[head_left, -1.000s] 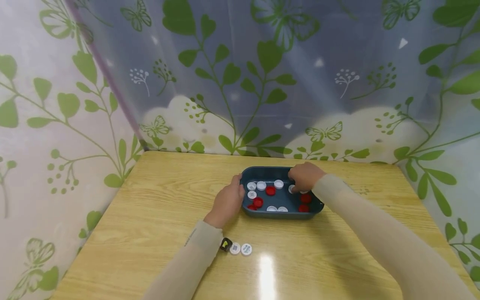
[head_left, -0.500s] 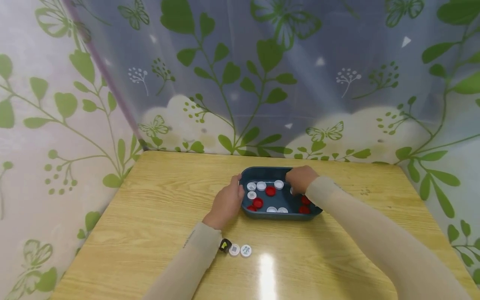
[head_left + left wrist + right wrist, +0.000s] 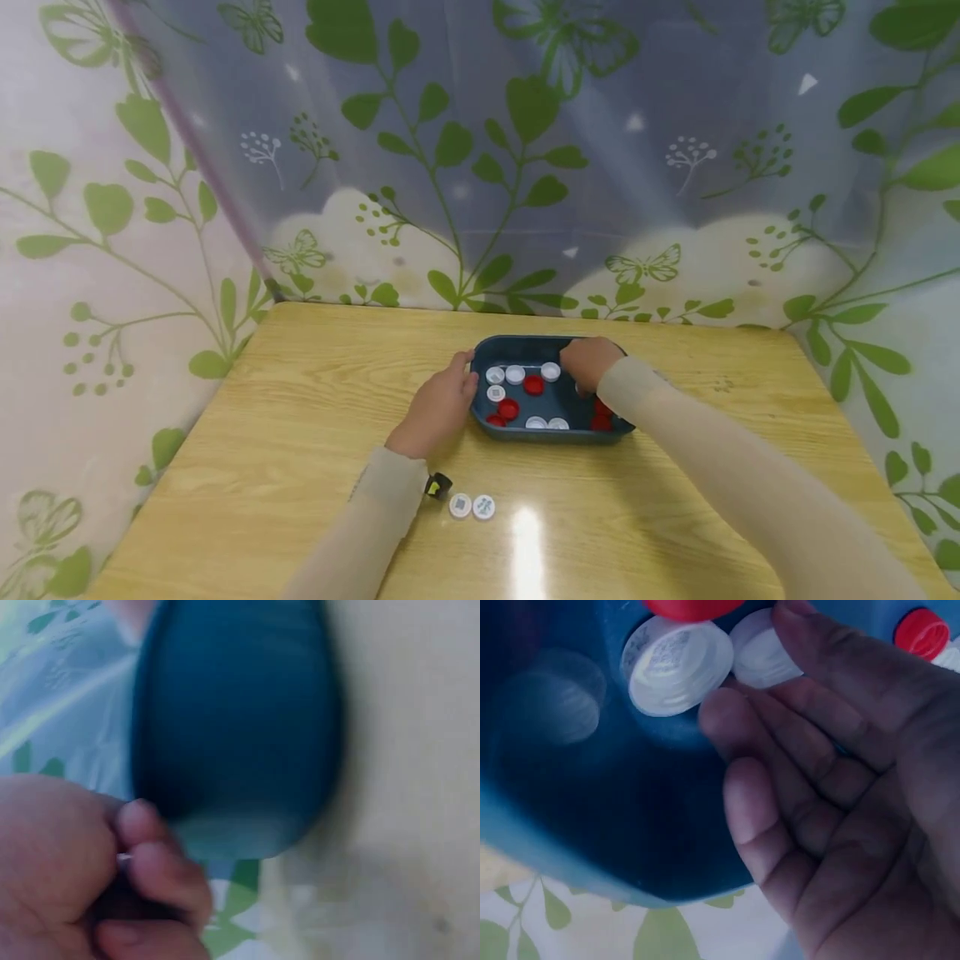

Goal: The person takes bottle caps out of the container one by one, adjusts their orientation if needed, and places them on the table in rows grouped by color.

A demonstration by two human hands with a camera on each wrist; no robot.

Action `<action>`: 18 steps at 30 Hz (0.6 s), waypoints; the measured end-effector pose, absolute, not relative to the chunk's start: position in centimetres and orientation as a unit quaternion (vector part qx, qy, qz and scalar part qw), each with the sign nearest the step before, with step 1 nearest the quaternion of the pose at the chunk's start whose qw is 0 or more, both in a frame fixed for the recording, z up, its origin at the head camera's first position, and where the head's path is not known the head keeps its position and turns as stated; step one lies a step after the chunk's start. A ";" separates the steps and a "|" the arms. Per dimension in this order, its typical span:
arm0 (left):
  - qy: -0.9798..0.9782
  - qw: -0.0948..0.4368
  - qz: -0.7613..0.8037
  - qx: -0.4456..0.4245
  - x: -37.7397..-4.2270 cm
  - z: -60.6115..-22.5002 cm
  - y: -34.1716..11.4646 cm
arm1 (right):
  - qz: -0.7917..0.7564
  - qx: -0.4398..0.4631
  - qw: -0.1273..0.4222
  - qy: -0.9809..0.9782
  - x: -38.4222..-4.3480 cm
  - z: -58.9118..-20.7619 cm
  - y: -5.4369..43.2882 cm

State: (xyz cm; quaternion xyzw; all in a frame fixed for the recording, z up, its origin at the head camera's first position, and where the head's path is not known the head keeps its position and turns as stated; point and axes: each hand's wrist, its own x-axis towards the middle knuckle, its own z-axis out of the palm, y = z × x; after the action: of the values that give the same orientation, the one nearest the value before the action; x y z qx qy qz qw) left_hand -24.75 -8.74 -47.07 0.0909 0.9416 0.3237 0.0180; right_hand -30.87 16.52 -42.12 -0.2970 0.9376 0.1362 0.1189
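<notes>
Site inspected: one dark blue tray (image 3: 540, 437) on the wooden table (image 3: 322, 400), holding red and white caps. My right hand (image 3: 855, 795) is inside it at the right-hand end, partly open, fingers loosely bent and thumb parted from the index fingertip. A white cap (image 3: 761, 656) lies between thumb and fingers; whether they have hold of it I cannot tell. A second white cap (image 3: 679, 667) sits just beside it, with a red cap (image 3: 694, 606) overlapping its top edge in the right wrist view.

My left hand (image 3: 437, 408) is at the left end of the tray, fingers bent; the left wrist view is blurred, and whether they grip the rim or only rest against it I cannot tell.

Further caps in the tray: a red one (image 3: 533, 385) towards the middle, two white ones (image 3: 547, 424) along the near wall. On the table outside, near my left wrist, two printed white discs (image 3: 472, 507) lie side by side. Backdrop noted: a leaf-patterned curtain (image 3: 525, 117) behind the table
</notes>
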 end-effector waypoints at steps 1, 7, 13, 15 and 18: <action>0.941 0.031 0.326 0.089 -24.8 -46.9 -9.0 | 0.133 -0.295 0.121 0.938 -30.9 -42.2 16.5; 0.928 0.096 0.349 0.088 -24.7 -45.8 -10.1 | 0.105 -0.290 0.128 0.943 -31.4 -42.4 16.9; 0.913 0.122 0.371 0.119 -24.6 -44.9 -10.9 | 0.110 -0.288 0.130 0.942 -31.7 -42.7 16.8; 0.914 0.128 0.363 0.128 -24.6 -44.7 -11.0 | 0.112 -0.287 0.130 0.942 -31.8 -42.8 16.8; 0.918 0.134 0.346 0.139 -24.6 -44.6 -11.2 | 0.109 -0.284 0.134 0.943 -31.9 -43.0 16.9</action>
State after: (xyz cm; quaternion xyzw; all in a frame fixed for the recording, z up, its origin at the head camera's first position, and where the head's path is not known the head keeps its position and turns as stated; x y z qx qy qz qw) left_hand -24.59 -11.15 -44.57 0.1392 0.9181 0.3460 0.1344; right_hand -31.93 16.94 -43.00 -0.2836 0.9433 0.1088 0.1340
